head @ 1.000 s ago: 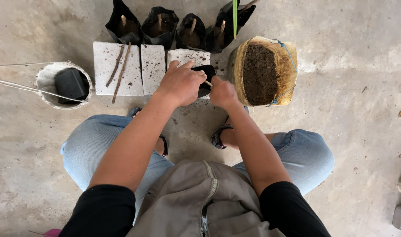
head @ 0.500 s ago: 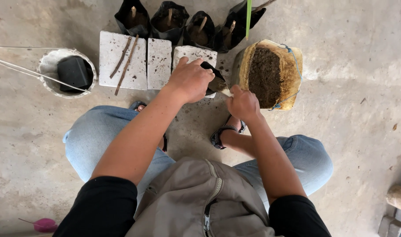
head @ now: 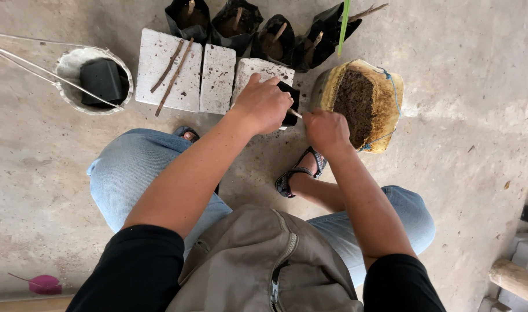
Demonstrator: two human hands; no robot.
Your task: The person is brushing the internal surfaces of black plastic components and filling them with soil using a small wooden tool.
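Left hand grips small black plastic grow bag on white block; right hand closed on thin pale stick. Step, judged: inserting cutting; needs steady upright push.

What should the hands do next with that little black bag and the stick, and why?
Probably push the thin light stick down into the small black plastic bag. The left hand grips that bag on the white block, and the right hand holds the stick at its side. The black bags of soil behind each have a stick standing in them already.
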